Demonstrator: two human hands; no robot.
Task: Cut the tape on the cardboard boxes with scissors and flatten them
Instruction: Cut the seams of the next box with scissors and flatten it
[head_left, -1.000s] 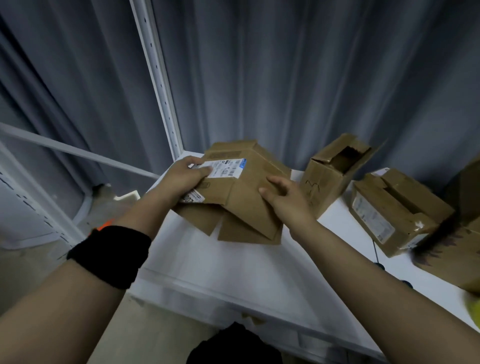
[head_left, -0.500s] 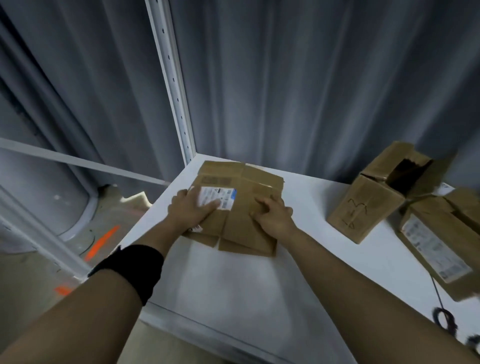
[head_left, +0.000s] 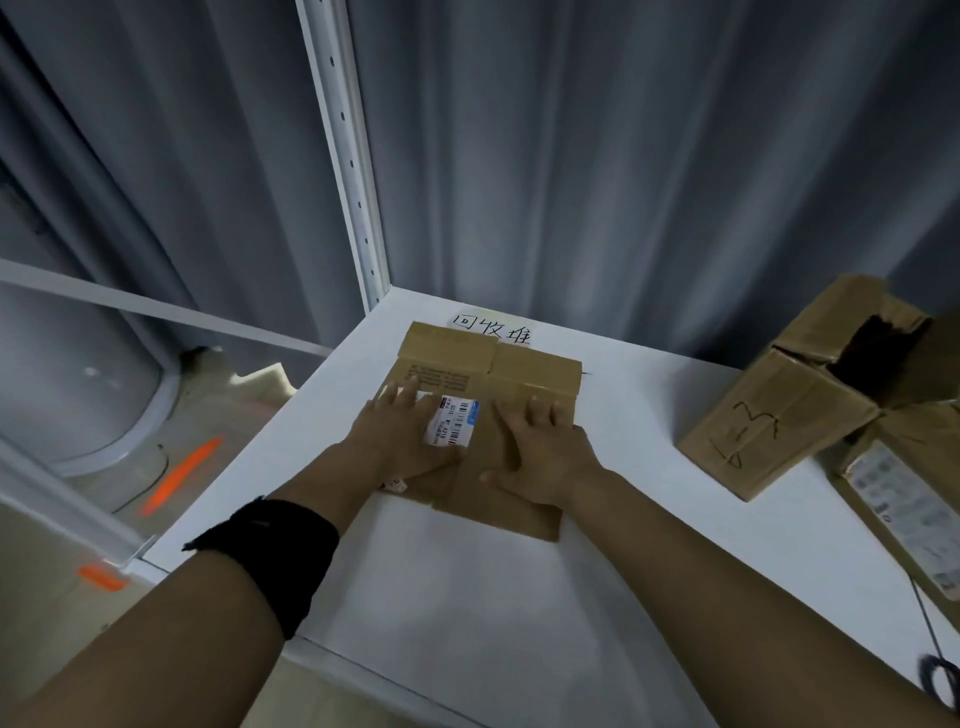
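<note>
The flattened box (head_left: 524, 371) lies on the white table (head_left: 467, 613), near the foot of the white post (head_left: 347, 156) and a little to the right of it. Its long axis runs away from the person toward the curtain, with flaps at the near and far ends. A white barcode label (head_left: 453, 427) faces up.

Both hands press down on the box and grip nothing. The left hand (head_left: 400, 434) lies flat with fingers spread, partly over the label. The right hand (head_left: 543, 457) lies flat beside it, farther from the post.

Handwritten characters (head_left: 491, 330) sit on the table between the box's far edge and the curtain. An unflattened box with marker scrawl (head_left: 779, 415) stands well right of the post, and a labelled box (head_left: 909, 499) lies farther right. A grey curtain (head_left: 649, 156) hangs behind the post. To the post's left, the floor shows orange marks (head_left: 182, 473).
</note>
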